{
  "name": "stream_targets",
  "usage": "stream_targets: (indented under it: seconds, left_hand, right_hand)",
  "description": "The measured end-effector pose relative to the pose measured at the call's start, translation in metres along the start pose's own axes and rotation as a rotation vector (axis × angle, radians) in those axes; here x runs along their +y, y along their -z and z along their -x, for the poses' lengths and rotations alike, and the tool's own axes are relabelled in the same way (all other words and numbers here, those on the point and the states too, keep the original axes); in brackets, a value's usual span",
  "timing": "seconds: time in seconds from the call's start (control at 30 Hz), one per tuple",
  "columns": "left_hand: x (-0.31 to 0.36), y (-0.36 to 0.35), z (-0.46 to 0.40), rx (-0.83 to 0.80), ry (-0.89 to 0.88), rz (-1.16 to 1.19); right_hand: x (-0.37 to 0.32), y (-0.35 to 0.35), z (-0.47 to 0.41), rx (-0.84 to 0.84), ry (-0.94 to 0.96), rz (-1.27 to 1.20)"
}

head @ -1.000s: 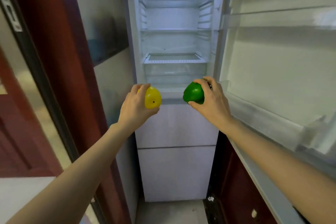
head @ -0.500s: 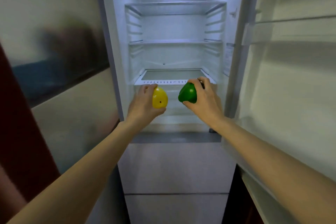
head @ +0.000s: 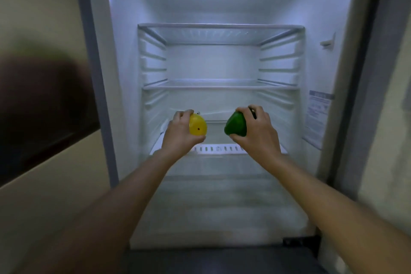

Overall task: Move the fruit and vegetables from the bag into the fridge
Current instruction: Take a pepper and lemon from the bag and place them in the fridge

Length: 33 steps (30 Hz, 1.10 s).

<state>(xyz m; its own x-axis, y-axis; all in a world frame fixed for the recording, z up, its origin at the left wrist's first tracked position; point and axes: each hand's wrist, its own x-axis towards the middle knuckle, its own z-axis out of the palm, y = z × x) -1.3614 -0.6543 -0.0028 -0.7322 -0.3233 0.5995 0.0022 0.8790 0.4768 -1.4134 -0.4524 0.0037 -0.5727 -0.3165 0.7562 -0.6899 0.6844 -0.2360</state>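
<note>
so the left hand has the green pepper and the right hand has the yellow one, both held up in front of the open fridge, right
Not quite: the colours are swapped. In the head view the left hand grips the yellow pepper and the right hand grips the green pepper. The rest holds: both are held up in front of the open fridge.

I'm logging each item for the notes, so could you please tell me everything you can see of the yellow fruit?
The yellow fruit is smooth, glossy and rounded, plastic-looking, with one small dark dot on the side facing the camera. The left hand grips it from its left, fingers curled over the top and thumb beneath. It is held in the air in front of the open fridge's lit interior, apart from the green one; nothing else touches it.
</note>
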Motion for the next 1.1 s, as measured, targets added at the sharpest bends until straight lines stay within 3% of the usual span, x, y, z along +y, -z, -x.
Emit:
stream_targets:
  seconds: [0.2,0.4,1.1]
  left_hand:
    - [-0.031,-0.036,-0.078,-0.100,0.016,-0.066]
    - [-0.056,-0.065,-0.120,-0.153,0.092,-0.026]
    - [-0.069,-0.095,-0.127,-0.199,0.065,-0.064]
  right_hand:
    - [0.013,-0.038,-0.042,0.002,-0.031,0.030]
    - [0.029,-0.064,-0.060,-0.116,-0.084,0.047]
    - [0.049,-0.074,-0.059,-0.135,-0.057,0.043]
